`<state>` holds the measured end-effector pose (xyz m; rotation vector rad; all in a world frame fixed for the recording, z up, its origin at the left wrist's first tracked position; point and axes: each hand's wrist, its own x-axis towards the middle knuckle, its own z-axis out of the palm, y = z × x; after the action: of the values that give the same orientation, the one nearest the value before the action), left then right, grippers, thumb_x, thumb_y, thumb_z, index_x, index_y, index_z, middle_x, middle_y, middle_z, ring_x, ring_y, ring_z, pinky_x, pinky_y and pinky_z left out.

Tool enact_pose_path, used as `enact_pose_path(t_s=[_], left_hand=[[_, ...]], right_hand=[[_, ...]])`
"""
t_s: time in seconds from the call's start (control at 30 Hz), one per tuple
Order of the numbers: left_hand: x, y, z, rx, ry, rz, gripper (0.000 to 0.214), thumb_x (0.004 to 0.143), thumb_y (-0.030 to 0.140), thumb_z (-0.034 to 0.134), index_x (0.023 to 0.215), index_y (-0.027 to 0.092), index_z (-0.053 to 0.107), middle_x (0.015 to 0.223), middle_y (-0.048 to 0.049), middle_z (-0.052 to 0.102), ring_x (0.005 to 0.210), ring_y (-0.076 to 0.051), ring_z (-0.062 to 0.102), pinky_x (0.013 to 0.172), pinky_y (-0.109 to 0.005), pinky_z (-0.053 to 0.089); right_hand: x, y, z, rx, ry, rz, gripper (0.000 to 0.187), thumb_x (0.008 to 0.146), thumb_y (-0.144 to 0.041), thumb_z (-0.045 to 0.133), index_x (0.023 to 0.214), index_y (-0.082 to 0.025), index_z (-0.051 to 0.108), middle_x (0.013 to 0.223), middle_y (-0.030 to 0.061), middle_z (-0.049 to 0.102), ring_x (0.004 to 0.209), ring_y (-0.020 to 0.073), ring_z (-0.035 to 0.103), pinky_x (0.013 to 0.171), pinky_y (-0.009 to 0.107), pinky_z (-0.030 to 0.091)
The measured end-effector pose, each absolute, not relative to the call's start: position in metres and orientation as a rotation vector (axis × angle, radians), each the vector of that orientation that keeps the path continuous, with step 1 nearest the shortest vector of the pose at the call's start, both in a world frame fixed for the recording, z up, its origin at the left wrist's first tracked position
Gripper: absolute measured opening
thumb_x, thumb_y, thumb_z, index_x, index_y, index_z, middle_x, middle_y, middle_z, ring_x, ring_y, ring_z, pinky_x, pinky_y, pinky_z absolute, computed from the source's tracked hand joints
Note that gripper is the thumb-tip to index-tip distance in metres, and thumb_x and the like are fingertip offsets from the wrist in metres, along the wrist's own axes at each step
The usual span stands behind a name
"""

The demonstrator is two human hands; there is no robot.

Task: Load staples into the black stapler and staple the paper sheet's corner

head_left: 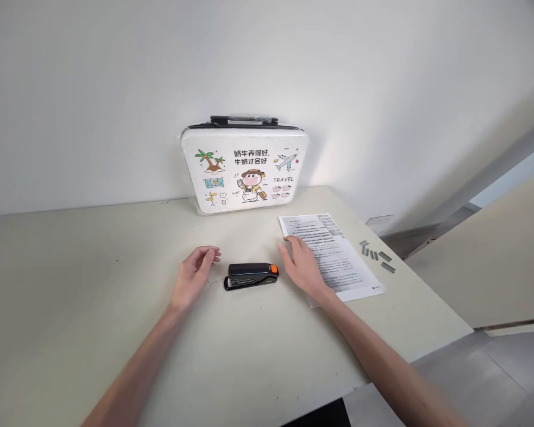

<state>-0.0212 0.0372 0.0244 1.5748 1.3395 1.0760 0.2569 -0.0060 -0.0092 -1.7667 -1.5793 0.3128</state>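
A black stapler [251, 276] with an orange end lies flat on the pale table [71, 284], between my two hands. My left hand [194, 276] rests just to its left, fingers loosely curled and apart, holding nothing. My right hand [302, 265] lies flat to its right, fingers stretched out, partly on the left edge of a stack of printed paper sheets [338, 255]. Neither hand touches the stapler.
A white carry case [244, 166] with cartoon prints and a black handle leans against the wall at the back. Several grey staple strips [376, 255] lie near the table's right edge. The table ends on the right over a grey floor.
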Motion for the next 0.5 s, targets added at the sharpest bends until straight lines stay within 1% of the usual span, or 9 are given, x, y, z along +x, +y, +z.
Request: enact_pose_path(t_s=[0.17, 0.23, 0.33, 0.4, 0.47, 0.5], left_hand=[[-0.020, 0.037, 0.026, 1.620, 1.359, 1.049, 0.047, 0.091, 0.068, 0.061, 0.099, 0.023, 0.073, 0.105, -0.0087, 0.077, 0.098, -0.028, 0.073, 0.091, -0.040, 0.057], [-0.020, 0.037, 0.027, 1.623, 1.360, 1.066, 0.046, 0.092, 0.068, 0.061, 0.098, 0.023, 0.073, 0.104, -0.0087, 0.078, 0.097, -0.028, 0.073, 0.090, -0.040, 0.057], [-0.020, 0.038, 0.025, 1.609, 1.338, 1.095, 0.046, 0.092, 0.068, 0.062, 0.098, 0.023, 0.072, 0.104, -0.0086, 0.077, 0.094, -0.027, 0.073, 0.090, -0.040, 0.057], [-0.021, 0.039, 0.023, 1.597, 1.320, 1.101, 0.047, 0.091, 0.068, 0.062, 0.098, 0.022, 0.072, 0.103, -0.0083, 0.077, 0.093, -0.025, 0.073, 0.091, -0.039, 0.057], [-0.022, 0.040, 0.022, 1.589, 1.323, 1.091, 0.046, 0.092, 0.067, 0.063, 0.099, 0.022, 0.073, 0.103, -0.0079, 0.077, 0.092, -0.025, 0.073, 0.092, -0.039, 0.057], [-0.022, 0.040, 0.022, 1.585, 1.329, 1.084, 0.045, 0.092, 0.066, 0.062, 0.100, 0.022, 0.073, 0.103, -0.0078, 0.076, 0.093, -0.025, 0.073, 0.092, -0.039, 0.057]], right_hand=[[0.253, -0.008, -0.007, -1.730, -1.563, 0.257, 0.040, 0.108, -0.048, 0.044, 0.130, -0.019, 0.059, 0.137, 0.0179, 0.066, 0.131, 0.0365, 0.058, 0.112, 0.058, 0.043], [0.253, -0.009, -0.003, -1.671, -1.529, 0.236, 0.036, 0.108, -0.045, 0.045, 0.129, -0.019, 0.059, 0.135, 0.0180, 0.066, 0.130, 0.0349, 0.059, 0.111, 0.057, 0.045], [0.251, -0.011, 0.004, -1.472, -1.513, 0.296, 0.029, 0.108, -0.040, 0.045, 0.126, -0.022, 0.059, 0.133, 0.0145, 0.067, 0.125, 0.0282, 0.062, 0.105, 0.047, 0.051], [0.249, -0.014, 0.007, -1.369, -1.536, 0.403, 0.027, 0.108, -0.039, 0.044, 0.124, -0.024, 0.060, 0.131, 0.0115, 0.069, 0.118, 0.0249, 0.066, 0.095, 0.040, 0.055], [0.245, -0.017, 0.007, -1.329, -1.579, 0.497, 0.025, 0.108, -0.037, 0.044, 0.121, -0.025, 0.062, 0.127, 0.0094, 0.072, 0.114, 0.0237, 0.068, 0.088, 0.037, 0.057], [0.243, -0.018, 0.006, -1.320, -1.605, 0.525, 0.025, 0.108, -0.035, 0.043, 0.121, -0.025, 0.063, 0.126, 0.0087, 0.072, 0.113, 0.0234, 0.069, 0.088, 0.038, 0.057]])
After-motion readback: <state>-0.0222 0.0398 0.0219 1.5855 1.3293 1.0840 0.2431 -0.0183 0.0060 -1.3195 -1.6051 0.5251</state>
